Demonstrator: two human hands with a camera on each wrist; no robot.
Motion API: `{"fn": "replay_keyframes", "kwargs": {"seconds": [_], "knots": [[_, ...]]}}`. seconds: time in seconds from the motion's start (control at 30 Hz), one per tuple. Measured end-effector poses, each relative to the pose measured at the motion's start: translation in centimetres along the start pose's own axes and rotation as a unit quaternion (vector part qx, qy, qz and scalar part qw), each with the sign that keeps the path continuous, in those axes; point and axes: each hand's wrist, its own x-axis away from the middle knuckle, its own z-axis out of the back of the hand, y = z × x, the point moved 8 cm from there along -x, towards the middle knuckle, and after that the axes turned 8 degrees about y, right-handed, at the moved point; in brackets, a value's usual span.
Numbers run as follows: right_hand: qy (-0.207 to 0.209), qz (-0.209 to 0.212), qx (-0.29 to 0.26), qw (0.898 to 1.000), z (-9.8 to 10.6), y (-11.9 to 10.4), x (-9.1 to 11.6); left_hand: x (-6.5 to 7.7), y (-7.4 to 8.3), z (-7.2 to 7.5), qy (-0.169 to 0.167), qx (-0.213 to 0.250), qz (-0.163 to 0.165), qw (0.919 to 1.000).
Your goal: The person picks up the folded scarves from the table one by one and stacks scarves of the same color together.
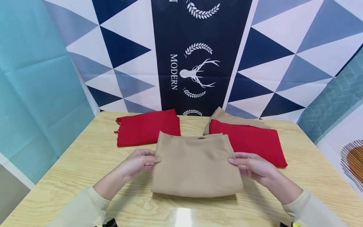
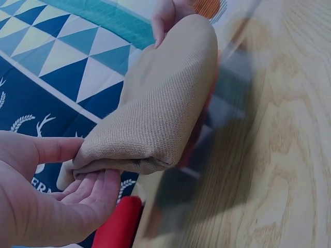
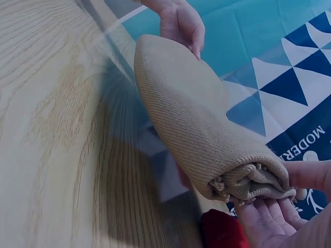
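Surface (image 1: 85,157) edges well outside left hand (image 1: 141,162) and right hand (image 1: 253,166); both narrowly pinch tan cloth (image 1: 195,167) by its sides.

In the head view, the held tan cloth (image 1: 197,170) covers the near right corner of the fringed red cloth (image 1: 147,129) and part of the other red cloth (image 1: 255,143), which hides most of the rear tan cloth (image 1: 241,119). The bottom edge cuts off the counter (image 1: 71,176) and both sleeves (image 1: 82,208). In their wrist views, the left hand (image 2: 51,212) and right hand (image 3: 295,232) are cut off, some fingertips hidden beneath the held tan cloth.
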Motion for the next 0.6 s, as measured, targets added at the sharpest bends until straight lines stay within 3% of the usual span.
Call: {"fn": "replay_keyframes", "kwargs": {"seconds": [0.6], "knots": [[-0.029,-0.007,0.018,0.999,3.0,1.3,1.4,-0.7,-0.4,-3.1,-0.039,-0.01,-0.013,0.9991]]}}
